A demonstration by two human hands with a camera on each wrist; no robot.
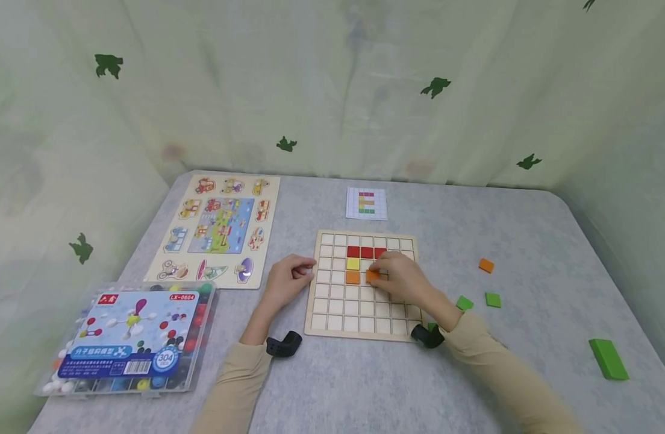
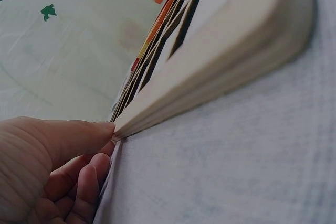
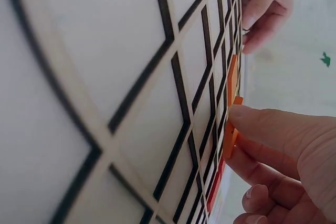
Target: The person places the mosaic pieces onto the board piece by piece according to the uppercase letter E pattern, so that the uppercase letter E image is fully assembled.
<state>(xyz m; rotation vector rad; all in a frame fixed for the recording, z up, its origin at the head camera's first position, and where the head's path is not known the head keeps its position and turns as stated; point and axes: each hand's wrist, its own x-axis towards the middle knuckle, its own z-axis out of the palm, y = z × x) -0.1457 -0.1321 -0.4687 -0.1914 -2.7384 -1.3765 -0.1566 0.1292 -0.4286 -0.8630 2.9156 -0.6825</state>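
Observation:
A wooden grid board (image 1: 343, 307) lies in front of the person. It holds a row of red tiles (image 1: 367, 252), a yellow tile (image 1: 353, 264) and an orange tile (image 1: 352, 277) below them. Between thumb and fingers, the right hand (image 1: 402, 277) pinches another orange tile (image 3: 231, 132), tilted over the grid just right of the seated one. At the board's left edge, the left hand (image 1: 289, 278) grips the rim with thumb and fingertips; the left wrist view shows the thumb (image 2: 84, 136) against that edge.
A pattern card (image 1: 367, 204) lies behind the board. Left are a picture puzzle (image 1: 273, 211) and a molecule-model box (image 1: 129, 337). Right are a loose orange tile (image 1: 487, 265), green tiles (image 1: 493, 299), one partly behind the right wrist, and a green block (image 1: 609, 359).

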